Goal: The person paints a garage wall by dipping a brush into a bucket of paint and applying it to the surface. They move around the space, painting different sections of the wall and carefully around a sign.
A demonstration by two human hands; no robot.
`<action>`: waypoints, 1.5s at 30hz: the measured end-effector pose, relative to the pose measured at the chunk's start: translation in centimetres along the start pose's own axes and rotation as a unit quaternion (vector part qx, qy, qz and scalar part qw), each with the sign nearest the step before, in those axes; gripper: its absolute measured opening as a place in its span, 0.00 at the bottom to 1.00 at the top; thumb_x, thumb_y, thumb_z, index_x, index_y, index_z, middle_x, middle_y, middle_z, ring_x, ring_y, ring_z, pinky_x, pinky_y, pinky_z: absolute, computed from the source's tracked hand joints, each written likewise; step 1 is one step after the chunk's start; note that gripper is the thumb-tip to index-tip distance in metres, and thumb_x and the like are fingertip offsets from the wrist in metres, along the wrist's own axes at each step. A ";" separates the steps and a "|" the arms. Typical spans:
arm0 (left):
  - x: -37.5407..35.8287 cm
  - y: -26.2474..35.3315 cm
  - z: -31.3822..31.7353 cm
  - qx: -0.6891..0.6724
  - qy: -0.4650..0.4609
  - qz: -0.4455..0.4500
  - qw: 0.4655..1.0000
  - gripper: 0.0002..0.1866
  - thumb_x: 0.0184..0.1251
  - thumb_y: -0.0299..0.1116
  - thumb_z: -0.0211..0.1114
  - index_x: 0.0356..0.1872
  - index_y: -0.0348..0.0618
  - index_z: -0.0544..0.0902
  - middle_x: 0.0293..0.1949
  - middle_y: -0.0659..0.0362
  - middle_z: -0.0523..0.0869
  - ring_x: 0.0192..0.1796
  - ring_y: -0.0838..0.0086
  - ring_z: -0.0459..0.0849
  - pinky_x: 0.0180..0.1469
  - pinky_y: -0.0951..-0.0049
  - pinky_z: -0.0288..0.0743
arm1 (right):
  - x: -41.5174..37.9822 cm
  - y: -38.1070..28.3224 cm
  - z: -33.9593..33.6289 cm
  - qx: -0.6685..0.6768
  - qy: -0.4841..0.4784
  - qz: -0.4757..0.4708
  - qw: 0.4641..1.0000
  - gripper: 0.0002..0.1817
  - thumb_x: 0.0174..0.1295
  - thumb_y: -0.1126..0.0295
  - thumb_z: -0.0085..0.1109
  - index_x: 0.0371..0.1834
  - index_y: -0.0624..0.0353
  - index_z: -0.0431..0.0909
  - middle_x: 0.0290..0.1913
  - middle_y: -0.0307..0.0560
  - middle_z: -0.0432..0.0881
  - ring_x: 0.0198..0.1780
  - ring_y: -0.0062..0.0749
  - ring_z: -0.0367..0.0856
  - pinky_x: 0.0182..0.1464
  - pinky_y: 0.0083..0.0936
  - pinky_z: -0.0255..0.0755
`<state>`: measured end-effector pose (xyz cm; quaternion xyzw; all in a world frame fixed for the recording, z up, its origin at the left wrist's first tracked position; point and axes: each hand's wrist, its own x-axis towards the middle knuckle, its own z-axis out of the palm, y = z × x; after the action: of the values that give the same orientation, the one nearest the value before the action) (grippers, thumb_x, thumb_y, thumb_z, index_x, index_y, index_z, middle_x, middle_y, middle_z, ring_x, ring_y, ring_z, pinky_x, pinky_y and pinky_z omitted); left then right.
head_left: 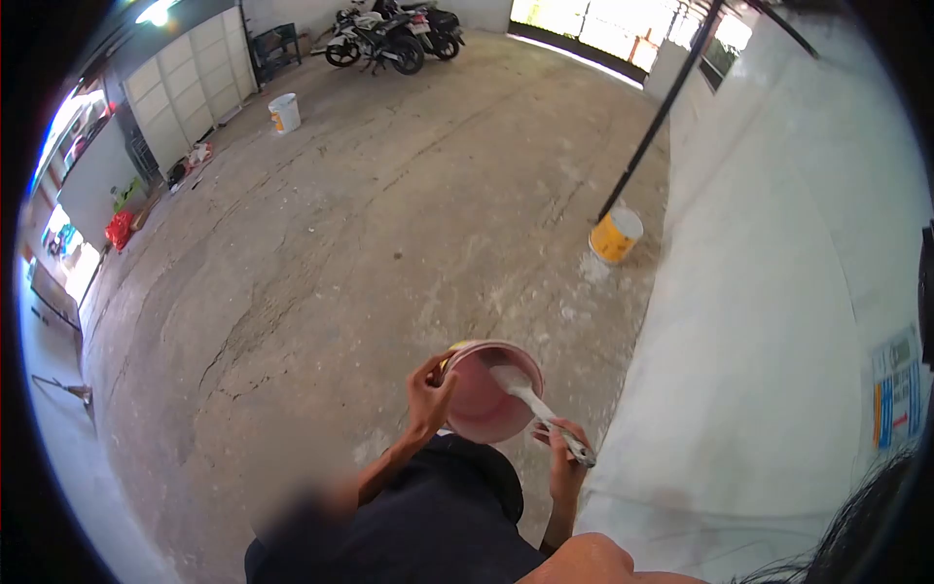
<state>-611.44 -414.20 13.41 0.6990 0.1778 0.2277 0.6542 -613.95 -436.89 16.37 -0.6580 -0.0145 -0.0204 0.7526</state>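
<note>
A pink bucket [477,409] is tilted in front of my body, its open mouth toward me. My left hand [430,394] grips its left rim, fingers curled over the edge. In my right hand [564,448] is a paintbrush [535,404], held by its pale, stained handle. The brush head lies inside the bucket against the inner wall, with whitish paint about it. My right hand is just outside the bucket's lower right rim.
A white wall [769,321] runs close along my right, with a printed poster [897,389] on it. Ahead, a yellow and white bucket [616,237] stands at the foot of a dark pole [662,107]. Farther off on the concrete floor [389,214] are a white bucket [284,113] and parked motorcycles [389,41].
</note>
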 end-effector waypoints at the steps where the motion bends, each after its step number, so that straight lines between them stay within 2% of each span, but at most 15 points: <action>1: 1.4 -0.1 -0.6 0.014 0.016 -0.023 1.000 0.17 0.56 0.26 0.61 0.48 0.39 0.86 0.22 0.71 0.64 0.24 0.87 0.60 0.25 0.82 0.56 | 2.1 0.2 1.4 0.000 -0.012 -0.009 1.000 0.10 0.69 0.74 0.52 0.48 0.70 0.77 0.43 0.56 0.81 0.44 0.40 0.85 0.48 0.34 0.82; 3: 5.1 -1.0 -1.5 0.001 0.043 -0.033 0.999 0.17 0.56 0.26 0.61 0.48 0.40 0.86 0.22 0.71 0.64 0.24 0.87 0.60 0.25 0.81 0.56 | 6.7 0.9 4.7 -0.068 -0.092 -0.036 0.993 0.10 0.68 0.75 0.53 0.47 0.70 0.77 0.43 0.55 0.82 0.43 0.37 0.85 0.47 0.34 0.83; 4: 6.6 -1.4 -2.2 -0.003 0.051 -0.056 0.997 0.17 0.56 0.26 0.61 0.48 0.40 0.86 0.21 0.71 0.65 0.24 0.87 0.60 0.25 0.81 0.56 | 8.8 1.4 6.2 -0.097 -0.114 -0.047 0.988 0.09 0.67 0.74 0.56 0.46 0.69 0.79 0.41 0.52 0.83 0.41 0.30 0.85 0.45 0.28 0.81; 7: 11.4 -2.1 -3.3 0.013 0.085 -0.014 0.996 0.17 0.55 0.25 0.59 0.47 0.37 0.86 0.22 0.72 0.65 0.24 0.88 0.62 0.25 0.83 0.57 | 13.7 1.0 10.9 -0.215 -0.171 -0.088 0.958 0.09 0.66 0.74 0.59 0.46 0.66 0.80 0.38 0.49 0.85 0.40 0.24 0.84 0.42 0.23 0.78; 11: 17.8 -1.9 -4.5 -0.002 0.158 -0.020 0.987 0.17 0.55 0.26 0.60 0.46 0.37 0.86 0.22 0.72 0.65 0.23 0.88 0.61 0.25 0.82 0.56 | 20.2 2.7 16.6 -0.171 -0.226 -0.104 0.953 0.09 0.64 0.74 0.61 0.46 0.64 0.81 0.36 0.46 0.85 0.39 0.22 0.83 0.40 0.21 0.76; 13: 20.6 -2.1 -5.0 0.003 0.192 -0.010 0.981 0.16 0.55 0.25 0.60 0.46 0.37 0.86 0.22 0.72 0.64 0.23 0.88 0.61 0.24 0.82 0.56 | 22.9 2.8 19.1 -0.169 -0.268 -0.138 0.938 0.10 0.63 0.75 0.62 0.47 0.64 0.81 0.38 0.52 0.86 0.39 0.28 0.84 0.42 0.25 0.76; 15: 21.6 -2.6 -5.3 0.009 0.219 -0.001 0.976 0.16 0.55 0.25 0.60 0.46 0.37 0.86 0.21 0.72 0.64 0.23 0.88 0.61 0.24 0.82 0.56 | 24.6 3.5 20.5 -0.159 -0.283 -0.145 0.935 0.11 0.63 0.74 0.62 0.47 0.64 0.81 0.38 0.52 0.86 0.37 0.27 0.83 0.40 0.25 0.76; 18: 25.3 -3.2 -5.1 0.044 0.260 -0.003 0.965 0.17 0.55 0.24 0.60 0.46 0.38 0.86 0.21 0.72 0.63 0.22 0.88 0.60 0.23 0.83 0.55 | 29.2 5.5 22.8 -0.146 -0.325 -0.106 0.929 0.10 0.63 0.74 0.62 0.47 0.63 0.81 0.36 0.51 0.85 0.34 0.26 0.82 0.36 0.24 0.75; 20: 28.4 -3.5 -4.5 0.026 0.291 -0.025 0.956 0.17 0.55 0.23 0.60 0.46 0.38 0.86 0.20 0.73 0.64 0.22 0.89 0.60 0.23 0.83 0.55 | 32.7 6.4 24.7 -0.136 -0.359 -0.053 0.922 0.09 0.65 0.73 0.61 0.46 0.63 0.81 0.39 0.50 0.86 0.40 0.23 0.83 0.41 0.22 0.76; 23: 34.1 -6.1 -3.7 0.045 0.301 -0.023 0.952 0.17 0.54 0.23 0.61 0.46 0.38 0.86 0.21 0.73 0.66 0.22 0.89 0.61 0.23 0.84 0.55 | 38.5 7.9 27.5 -0.192 -0.352 -0.129 0.907 0.10 0.65 0.71 0.61 0.46 0.63 0.81 0.37 0.51 0.86 0.39 0.25 0.84 0.39 0.23 0.76; 28: 46.3 -6.9 0.9 0.044 0.319 -0.008 0.947 0.17 0.54 0.24 0.62 0.46 0.38 0.86 0.20 0.72 0.70 0.22 0.89 0.63 0.22 0.83 0.56 | 50.2 10.2 30.8 -0.159 -0.315 -0.132 0.926 0.11 0.65 0.70 0.61 0.46 0.63 0.82 0.35 0.50 0.86 0.36 0.26 0.85 0.38 0.24 0.77; 30: 51.2 -6.9 2.6 0.056 0.321 -0.011 0.945 0.16 0.54 0.25 0.63 0.46 0.37 0.86 0.19 0.71 0.71 0.21 0.88 0.65 0.21 0.83 0.57 | 55.4 9.8 31.9 -0.163 -0.300 -0.106 0.934 0.11 0.64 0.70 0.62 0.46 0.63 0.82 0.37 0.52 0.86 0.40 0.30 0.86 0.41 0.27 0.78; 36: 63.2 -6.7 5.1 0.032 0.353 -0.050 0.934 0.17 0.58 0.25 0.60 0.49 0.37 0.85 0.22 0.71 0.71 0.22 0.88 0.65 0.23 0.83 0.58 | 70.8 10.6 36.0 -0.161 -0.320 -0.112 0.927 0.11 0.66 0.69 0.59 0.46 0.64 0.82 0.35 0.50 0.86 0.37 0.26 0.85 0.38 0.25 0.77; 41: 72.6 -8.8 4.3 0.058 0.385 -0.059 0.919 0.16 0.60 0.24 0.60 0.49 0.38 0.85 0.22 0.71 0.71 0.23 0.88 0.66 0.24 0.83 0.58 | 79.6 13.3 42.3 -0.153 -0.342 -0.106 0.921 0.11 0.67 0.69 0.59 0.46 0.64 0.82 0.33 0.49 0.86 0.34 0.23 0.84 0.36 0.24 0.77; 45: 81.7 -9.6 2.6 0.086 0.403 -0.059 0.909 0.16 0.59 0.25 0.60 0.48 0.38 0.85 0.22 0.71 0.70 0.23 0.88 0.64 0.24 0.83 0.57 | 84.8 14.7 49.5 -0.175 -0.372 -0.109 0.905 0.11 0.69 0.70 0.57 0.46 0.68 0.80 0.35 0.46 0.87 0.39 0.23 0.86 0.39 0.21 0.78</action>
<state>-541.40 -370.97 10.71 0.5897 0.4858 0.4352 0.4763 -528.31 -386.89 12.56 -0.7334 -0.3609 0.1418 0.5584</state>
